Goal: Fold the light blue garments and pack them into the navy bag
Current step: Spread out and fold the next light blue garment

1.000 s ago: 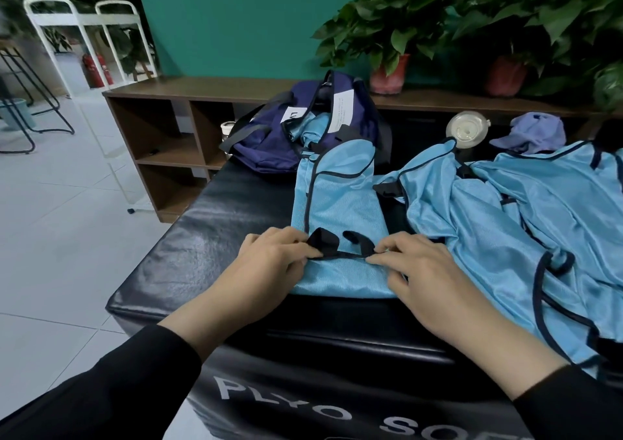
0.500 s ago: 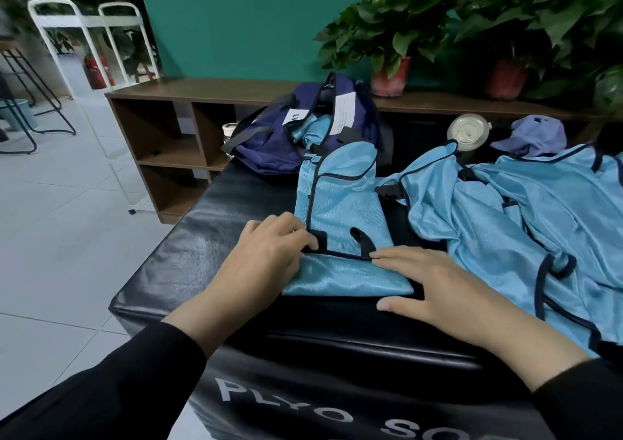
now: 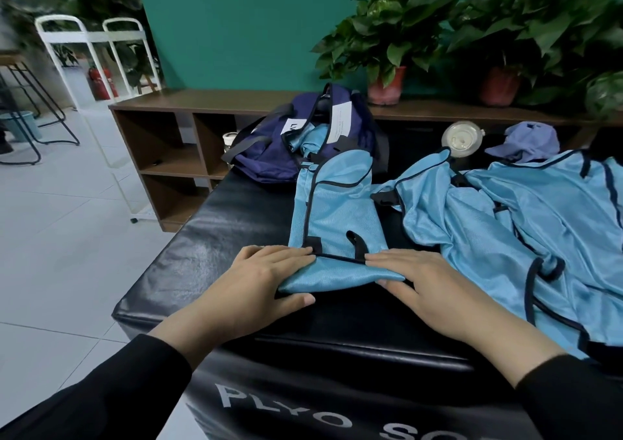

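I press my left hand [image 3: 266, 277] and right hand [image 3: 418, 281], fingers flat and straight, on the folded light blue garment [image 3: 337, 217] near the navy bag [image 3: 269, 159].

A long wooden shelf unit [image 3: 175, 156] runs along the teal wall [image 3: 236, 25]. On its top stand two potted plants [image 3: 387, 55] and [image 3: 526, 35]; in front of its right part lie a round white lid [image 3: 462, 139] and a lilac cap [image 3: 526, 143]. Left of it stands a white metal rack [image 3: 84, 68], with a red fire extinguisher [image 3: 99, 84] behind.
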